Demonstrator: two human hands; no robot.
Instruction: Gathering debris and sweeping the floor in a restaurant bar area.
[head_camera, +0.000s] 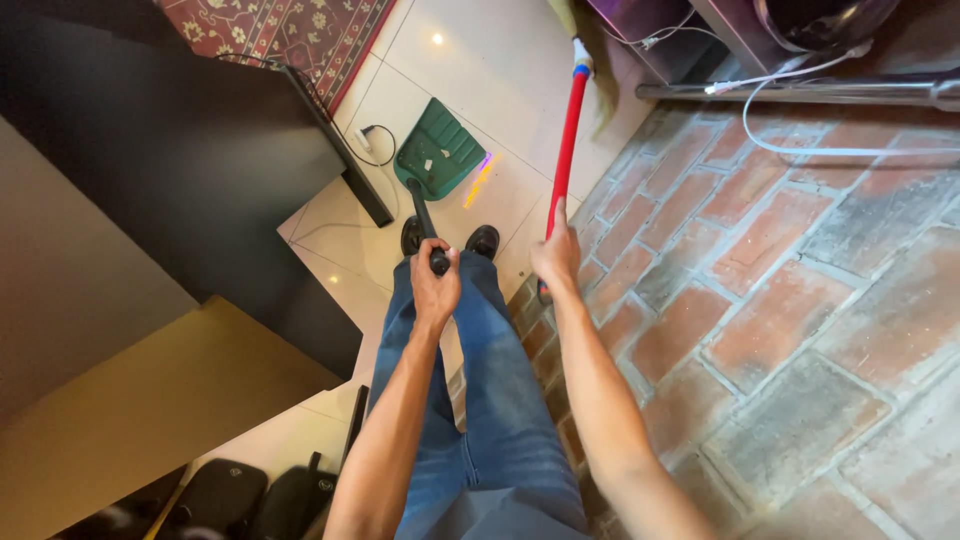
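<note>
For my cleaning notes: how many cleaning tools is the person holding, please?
2. The left hand holds the black handle of a green dustpan resting on the floor tiles. The right hand grips the red broom handle.

Domestic interior, likely a home living area: glossy cream floor tiles (500, 70) meet a patterned red rug (285, 30); dark cabinet (190, 170) alongside. Brick wall (780, 300) at right; white cables (800, 110) trail near appliances; bags (250, 495) sit on the floor.
</note>
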